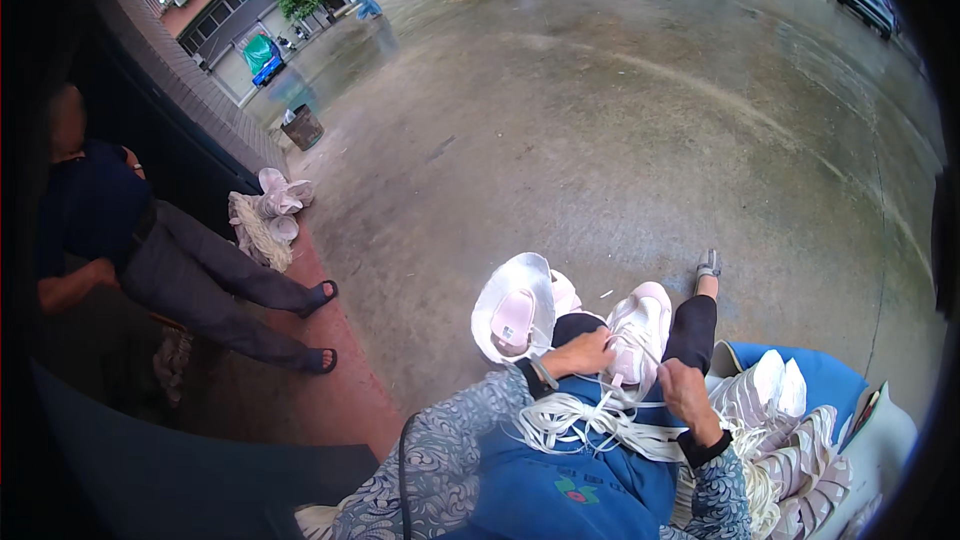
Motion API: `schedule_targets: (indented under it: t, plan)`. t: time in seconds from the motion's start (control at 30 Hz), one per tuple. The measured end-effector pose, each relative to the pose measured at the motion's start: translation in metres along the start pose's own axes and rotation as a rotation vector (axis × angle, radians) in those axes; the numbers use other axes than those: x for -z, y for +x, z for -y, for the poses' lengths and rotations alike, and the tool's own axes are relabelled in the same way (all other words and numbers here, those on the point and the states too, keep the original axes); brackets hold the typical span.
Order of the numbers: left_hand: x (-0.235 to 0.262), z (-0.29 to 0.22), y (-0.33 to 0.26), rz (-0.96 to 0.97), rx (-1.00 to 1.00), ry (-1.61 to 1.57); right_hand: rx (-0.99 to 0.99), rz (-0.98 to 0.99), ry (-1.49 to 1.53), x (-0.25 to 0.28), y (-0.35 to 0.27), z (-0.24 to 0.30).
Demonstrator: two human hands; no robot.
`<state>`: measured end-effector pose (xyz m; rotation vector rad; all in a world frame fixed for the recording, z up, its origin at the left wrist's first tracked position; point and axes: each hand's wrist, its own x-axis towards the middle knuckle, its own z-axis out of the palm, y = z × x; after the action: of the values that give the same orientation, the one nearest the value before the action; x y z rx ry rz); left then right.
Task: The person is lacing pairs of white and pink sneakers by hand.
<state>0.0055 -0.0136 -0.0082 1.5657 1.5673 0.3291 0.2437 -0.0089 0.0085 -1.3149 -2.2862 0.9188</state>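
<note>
A pale pink and white sneaker (pixel 645 320) rests on my lap, toe pointing away from me. My left hand (pixel 583 353) is closed at the sneaker's left side, its fingertips pinching a white shoelace. On the other side my right hand (pixel 688 395) is closed too, with a lace strand running from the shoe to its fingers. A tied bundle of white shoelaces (pixel 575 422) lies on my blue apron (pixel 530 480), just below the shoe. Beyond my left hand, a white bag (pixel 490 300) stands with its mouth wide, a pink shoe (pixel 514 320) inside it.
At my right, several pink-white shoe uppers (pixel 800 455) and loose laces are heaped by a blue cloth (pixel 850 380). A person (pixel 190 250) in sandals sits at the left. Further off are a bundle of shoe parts (pixel 270 215), a bin (pixel 302 127) and wet paving.
</note>
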Motion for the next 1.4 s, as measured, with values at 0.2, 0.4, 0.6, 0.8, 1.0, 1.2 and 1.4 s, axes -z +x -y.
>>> schedule_targets:
  t: [0.2,0.4,0.6,0.8,1.0,1.2,1.4]
  plan:
    - [0.058,0.009,-0.024,0.158,0.211,-0.789,-0.253,-0.014,0.481,0.015,0.008,-0.004]
    - [0.087,0.046,-0.05,-0.03,0.075,-1.485,-0.54,-0.415,1.02,0.03,-0.007,-0.008]
    - [0.104,0.087,-0.038,-0.546,-0.147,-1.639,-0.389,-0.515,0.937,0.028,-0.02,0.013]
    - [0.151,0.114,-0.091,-0.803,-0.346,-1.681,-0.475,-0.696,1.587,0.05,-0.025,-0.03]
    - [0.152,0.139,-0.086,-1.107,-0.328,-1.74,-0.714,-0.738,1.406,0.038,-0.042,-0.06]
    - [0.093,0.053,-0.051,-0.779,-0.184,-1.038,-0.288,-0.506,-0.327,0.034,-0.044,-0.054]
    - [0.029,-0.016,-0.014,-0.247,-0.038,-0.392,-0.107,-0.283,0.19,0.011,0.02,-0.003]
